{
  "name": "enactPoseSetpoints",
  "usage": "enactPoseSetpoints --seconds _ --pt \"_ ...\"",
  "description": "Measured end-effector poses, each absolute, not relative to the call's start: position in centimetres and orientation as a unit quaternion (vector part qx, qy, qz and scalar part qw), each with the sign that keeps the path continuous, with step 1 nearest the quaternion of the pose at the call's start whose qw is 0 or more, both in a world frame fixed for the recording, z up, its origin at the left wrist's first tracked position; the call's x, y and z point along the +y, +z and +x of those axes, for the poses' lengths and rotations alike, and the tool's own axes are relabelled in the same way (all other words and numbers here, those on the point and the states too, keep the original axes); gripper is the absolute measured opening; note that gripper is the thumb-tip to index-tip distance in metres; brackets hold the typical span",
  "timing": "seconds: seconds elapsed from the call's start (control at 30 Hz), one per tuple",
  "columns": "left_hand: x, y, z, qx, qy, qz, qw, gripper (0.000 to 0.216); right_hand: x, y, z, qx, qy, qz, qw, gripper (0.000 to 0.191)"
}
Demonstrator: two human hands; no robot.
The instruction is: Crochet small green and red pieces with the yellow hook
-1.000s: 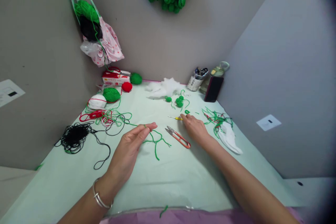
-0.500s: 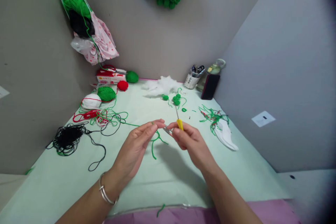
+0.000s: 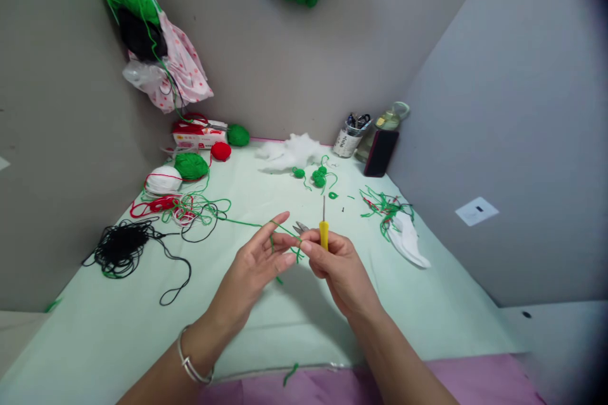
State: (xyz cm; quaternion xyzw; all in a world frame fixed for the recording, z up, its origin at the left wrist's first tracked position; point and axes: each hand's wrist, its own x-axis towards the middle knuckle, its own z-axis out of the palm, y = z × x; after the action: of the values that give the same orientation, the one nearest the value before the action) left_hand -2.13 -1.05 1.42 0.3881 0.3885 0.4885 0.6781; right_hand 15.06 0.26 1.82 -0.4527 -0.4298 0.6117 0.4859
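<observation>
My left hand (image 3: 259,259) has its fingers spread, with green yarn (image 3: 242,223) wound around them and stretched over the raised index finger. My right hand (image 3: 339,262) is closed around a crochet hook (image 3: 323,234) with a yellow handle, its thin metal shaft pointing away from me. Thumb and index finger of this hand pinch the yarn's end. Small scissors (image 3: 300,228) also stick out of the right hand, blades toward the left; their handles are mostly hidden. Short green tails (image 3: 297,254) hang below the fingers.
Several small green crocheted pieces (image 3: 319,176) lie ahead, before white stuffing (image 3: 292,152). Left are yarn balls (image 3: 191,166), tangled strands and black cord (image 3: 124,243). A pen cup (image 3: 346,142), phone (image 3: 381,153) and yarn scraps (image 3: 386,205) are on the right.
My left fingers have spread apart and the index has lifted, drawing the yarn across to my right hand. The hook has turned more upright, and the scissors' blades show more plainly.
</observation>
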Motion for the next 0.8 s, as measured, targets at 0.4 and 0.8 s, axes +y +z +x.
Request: enactPoseSetpoints --seconds 0.4,0.8 --pt "-1.4 1.2 -2.4 0.429 0.508 0.389 0.638 0.078 -0.2 2.1 16.0 -0.507 0.531 -0.445 0.513 0.053" --pt "-2.0 0.6 -2.2 0.384 0.451 0.405 0.696 0.075 -2.2 2.6 15.8 -0.767 0.248 -0.343 0.482 0.021"
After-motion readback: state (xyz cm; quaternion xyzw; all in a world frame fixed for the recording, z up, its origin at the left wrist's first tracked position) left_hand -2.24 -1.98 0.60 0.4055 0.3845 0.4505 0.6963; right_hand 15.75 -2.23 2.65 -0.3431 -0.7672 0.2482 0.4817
